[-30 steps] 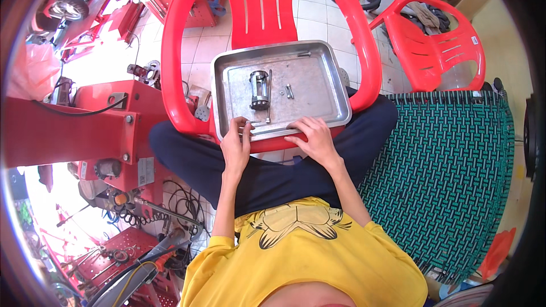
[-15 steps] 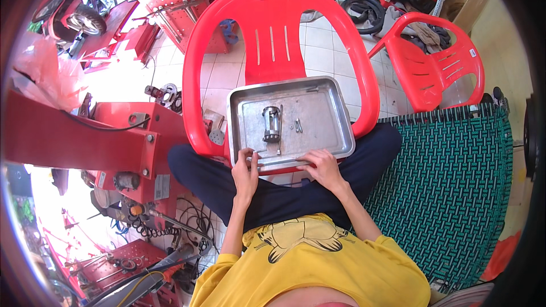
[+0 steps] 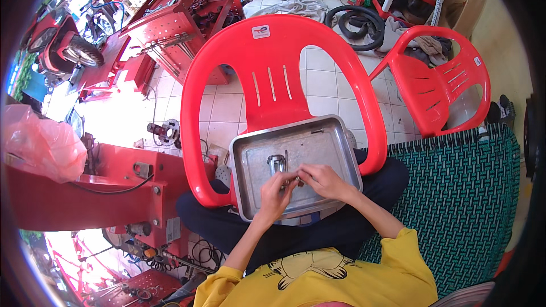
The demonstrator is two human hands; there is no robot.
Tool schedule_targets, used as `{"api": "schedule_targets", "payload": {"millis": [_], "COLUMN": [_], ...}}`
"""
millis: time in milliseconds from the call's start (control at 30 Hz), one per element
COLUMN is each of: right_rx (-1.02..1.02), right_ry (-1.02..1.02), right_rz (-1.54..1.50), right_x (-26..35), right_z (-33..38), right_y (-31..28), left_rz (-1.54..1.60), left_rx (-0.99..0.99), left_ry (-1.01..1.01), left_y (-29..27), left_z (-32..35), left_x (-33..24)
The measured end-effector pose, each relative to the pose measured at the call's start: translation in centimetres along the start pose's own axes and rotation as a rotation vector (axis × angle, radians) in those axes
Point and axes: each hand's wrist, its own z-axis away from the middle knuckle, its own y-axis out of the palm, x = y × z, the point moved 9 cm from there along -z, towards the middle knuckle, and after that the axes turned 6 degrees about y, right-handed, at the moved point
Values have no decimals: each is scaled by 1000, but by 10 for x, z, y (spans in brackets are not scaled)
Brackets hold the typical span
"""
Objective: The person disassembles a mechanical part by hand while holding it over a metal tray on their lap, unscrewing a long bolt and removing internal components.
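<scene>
— While both hands meet over the metal tray (image 3: 335, 153), what do they grip?
— Left hand (image 3: 277, 192) and right hand (image 3: 322, 181) pinch one small metal part (image 3: 297, 180) together, near the tray's middle; a cylindrical part (image 3: 276, 164) stands just left.

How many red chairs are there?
2. One red chair stands right in front of the person, with a metal tray on its seat. The other chair stands farther off to the right. More may be hidden.
</scene>
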Motion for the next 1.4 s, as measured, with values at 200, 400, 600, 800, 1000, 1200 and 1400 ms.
{"api": "schedule_targets", "payload": {"millis": [200, 400, 600, 800, 1000, 1200, 1400], "right_rx": [-176, -157, -199, -260, -245, -270, -342], "right_ry": [6, -21, 34, -67, -107, -117, -274], "right_rz": [-194, -200, -155, -48, -58, -11, 225], "right_x": [33, 41, 28, 43, 60, 57, 71], "right_z": [-42, -49, -36, -19, -13, -12, -4], "right_y": [-55, -57, -45, -52, -57, -52, -54], "left_rz": [-54, -4, 29, 58, 42, 115, 402], "left_rx": [-270, -294, -47, 150, 191, 182, 179], "left_ry": [141, 70, -49, -136, -104, -160, -341], "left_y": [-30, -29, -12, 4, 0, 3, 12], "left_z": [-75, -70, -66, -52, -56, -52, -40], "left_x": [-38, -21, -4, -9, -24, -17, -8]}}
